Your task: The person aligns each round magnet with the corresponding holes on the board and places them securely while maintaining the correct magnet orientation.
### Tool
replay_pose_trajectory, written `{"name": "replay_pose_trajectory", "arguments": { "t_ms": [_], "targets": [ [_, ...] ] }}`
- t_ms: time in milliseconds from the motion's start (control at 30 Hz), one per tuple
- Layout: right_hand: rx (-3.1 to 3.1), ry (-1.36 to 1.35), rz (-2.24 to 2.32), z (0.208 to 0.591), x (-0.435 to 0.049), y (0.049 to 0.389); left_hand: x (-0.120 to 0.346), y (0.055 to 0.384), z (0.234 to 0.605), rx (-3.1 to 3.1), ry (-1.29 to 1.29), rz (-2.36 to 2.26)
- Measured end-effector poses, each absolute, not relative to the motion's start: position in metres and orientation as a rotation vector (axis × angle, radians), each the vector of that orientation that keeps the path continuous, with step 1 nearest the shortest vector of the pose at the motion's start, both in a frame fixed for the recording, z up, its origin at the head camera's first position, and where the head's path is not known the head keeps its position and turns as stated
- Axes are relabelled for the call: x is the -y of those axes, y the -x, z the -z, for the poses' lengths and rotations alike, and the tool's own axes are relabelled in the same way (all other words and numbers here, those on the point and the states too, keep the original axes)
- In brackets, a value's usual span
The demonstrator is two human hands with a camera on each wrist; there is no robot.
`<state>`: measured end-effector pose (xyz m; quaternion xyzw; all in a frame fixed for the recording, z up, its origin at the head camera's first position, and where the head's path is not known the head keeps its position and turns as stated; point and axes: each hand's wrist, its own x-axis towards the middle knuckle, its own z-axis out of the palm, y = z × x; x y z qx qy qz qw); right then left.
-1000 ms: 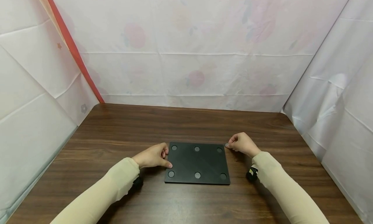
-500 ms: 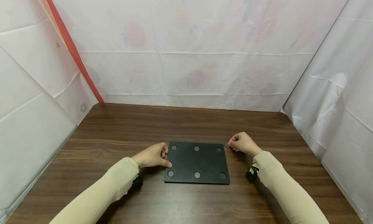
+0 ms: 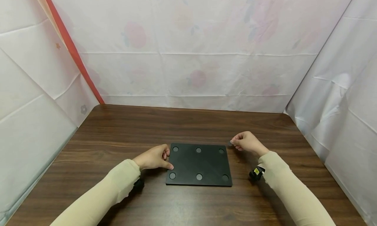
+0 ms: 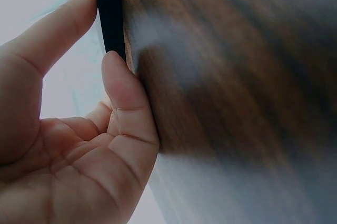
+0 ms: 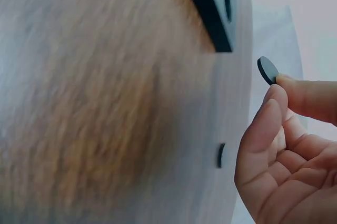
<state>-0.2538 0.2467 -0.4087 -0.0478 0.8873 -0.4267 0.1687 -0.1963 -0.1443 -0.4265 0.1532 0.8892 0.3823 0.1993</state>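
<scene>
A flat black board (image 3: 198, 164) lies on the wooden table, with round recesses along its far and near edges. My left hand (image 3: 154, 156) grips its left edge. The thumb (image 4: 84, 8) lies over the top face and a fingertip (image 4: 118, 71) is against the side. Beyond the board's far right corner, my right hand (image 3: 247, 142) pinches a small dark disc (image 5: 267, 70) between thumb and fingertip. The disc is tilted and apart from the board. A second small dark piece (image 5: 221, 155) shows below it in the right wrist view, hidden in the head view.
The brown wooden table (image 3: 188, 121) extends around the board on all sides. A pale patterned cloth (image 3: 182, 56) hangs behind it, with white cloth at left and right. A black wrist device (image 3: 257, 173) sits under the right sleeve.
My right hand has moved slightly up and to the right, carrying the disc away from the board's corner. The left hand and the board have stayed in place.
</scene>
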Motion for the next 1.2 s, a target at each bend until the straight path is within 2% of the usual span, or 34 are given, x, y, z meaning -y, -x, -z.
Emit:
{"name": "replay_pose_trajectory", "arguments": {
  "t_ms": [433,1200],
  "targets": [
    [-2.512,0.146,1.188,0.411,-0.223,0.246,0.145,0.197,0.428,-2.493,-0.437,-1.063],
    [-2.569,0.190,1.112,0.421,-0.214,0.241,0.144,0.196,0.426,-2.506,-0.442,-1.069]
  ]
}}
